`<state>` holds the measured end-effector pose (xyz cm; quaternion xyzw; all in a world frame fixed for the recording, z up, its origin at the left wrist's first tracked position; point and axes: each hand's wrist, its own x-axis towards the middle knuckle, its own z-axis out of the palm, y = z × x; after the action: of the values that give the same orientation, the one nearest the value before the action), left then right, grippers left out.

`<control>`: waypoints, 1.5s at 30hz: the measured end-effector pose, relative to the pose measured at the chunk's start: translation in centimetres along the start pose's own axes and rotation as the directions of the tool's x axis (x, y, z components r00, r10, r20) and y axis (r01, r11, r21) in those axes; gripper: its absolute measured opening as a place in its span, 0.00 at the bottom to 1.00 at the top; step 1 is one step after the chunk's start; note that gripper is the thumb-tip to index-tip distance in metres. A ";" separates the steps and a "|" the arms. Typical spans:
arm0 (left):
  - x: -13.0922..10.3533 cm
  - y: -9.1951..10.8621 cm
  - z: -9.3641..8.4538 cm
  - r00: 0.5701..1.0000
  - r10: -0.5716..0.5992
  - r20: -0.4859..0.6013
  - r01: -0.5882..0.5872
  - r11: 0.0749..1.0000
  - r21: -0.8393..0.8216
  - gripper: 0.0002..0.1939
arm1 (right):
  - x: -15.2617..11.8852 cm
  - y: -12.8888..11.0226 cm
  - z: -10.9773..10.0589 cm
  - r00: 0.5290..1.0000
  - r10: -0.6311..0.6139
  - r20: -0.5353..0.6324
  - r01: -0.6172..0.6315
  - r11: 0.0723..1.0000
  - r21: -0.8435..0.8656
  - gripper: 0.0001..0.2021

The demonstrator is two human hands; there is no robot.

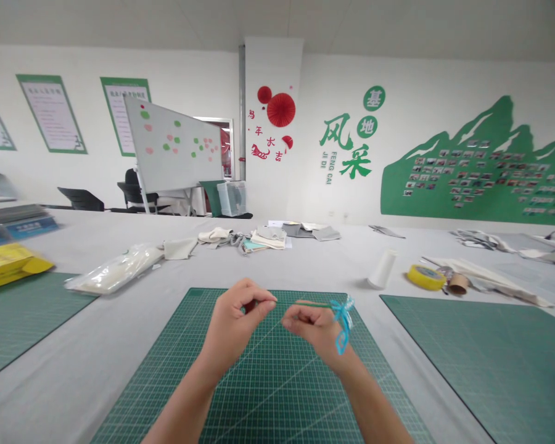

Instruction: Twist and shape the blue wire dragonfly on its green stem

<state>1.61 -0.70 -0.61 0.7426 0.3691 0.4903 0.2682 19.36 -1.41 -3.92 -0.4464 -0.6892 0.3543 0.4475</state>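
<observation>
- The left hand [235,314] is closed in a pinch, thumb and forefinger together on the near end of a thin green stem [315,304]
- The right hand [318,328] has its fingers curled in and its thumb close to them; I cannot tell whether it grips the stem or the stem merely lies along its far side
- The stem runs sideways, nearly level, from the left fingertips across the gap between the hands and past the upper edge of the right hand
- At its right-hand end sits a light-blue looped ornament [343,320], just beside the back of the right hand, with one loop drooping toward the wrist
- So the ornament is near the right hand and well apart from the left, which has only the opposite end of the stem
- Both hands are above the far part of a green gridded cutting mat [268,388] on the grey-covered worktop [65,382]
- Beyond the mat, to the right, are a white cylinder [383,270] and a yellow tape roll [426,277]; to the left lies a clear plastic packet [115,269]
</observation>
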 end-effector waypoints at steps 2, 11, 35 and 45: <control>0.1 -0.2 0.0 0.997 -0.026 -0.073 0.027 0.999 0.019 0.06 | -0.3 -0.6 1.0 1.000 -0.012 0.005 0.012 0.999 -0.039 0.08; 0.1 -0.2 0.2 0.989 -0.039 -0.146 0.053 0.995 0.090 0.06 | -1.9 -3.0 2.6 0.988 -0.151 -0.033 0.140 0.964 -0.228 0.08; -0.4 -0.1 1.1 0.993 0.080 -0.085 -0.059 0.971 0.231 0.08 | -3.4 -4.4 1.8 0.913 -0.398 0.091 0.307 0.523 -0.795 0.11; -0.4 0.1 0.8 0.955 0.218 0.202 -0.265 0.932 0.247 0.11 | -3.6 -4.6 -0.6 0.888 -0.448 -0.104 0.257 0.671 -0.696 0.12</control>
<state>2.26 -1.14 -1.06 0.8515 0.3140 0.3986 0.1321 19.31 -6.36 -0.71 -0.4761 -0.7761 -0.0721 0.4073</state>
